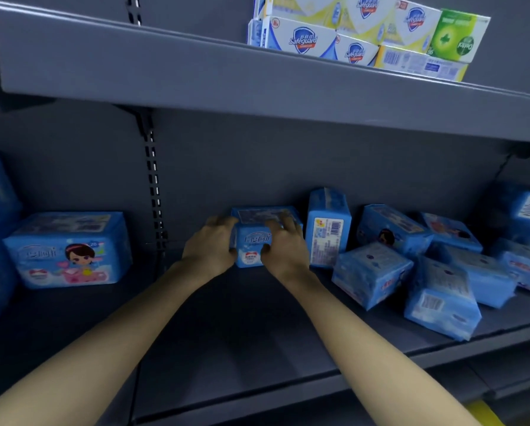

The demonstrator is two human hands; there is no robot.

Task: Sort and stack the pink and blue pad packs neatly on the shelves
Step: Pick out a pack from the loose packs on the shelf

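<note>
With both hands clamped on one blue pack [253, 241] at the back of the shelf [242, 327], I square it vs the rear wall: left hand [209, 245] curls round its left side, right hand [283, 245] round top & right. The upright pack [326, 229] just beside it and the jumbled packs [411, 265] at right aren't stacked yet.

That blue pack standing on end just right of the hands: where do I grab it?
I'd take the upright pack by its upper half from the front, thumb and fingers on either side. It stands free up there; lower down a tilted pack crowds its base.
</note>
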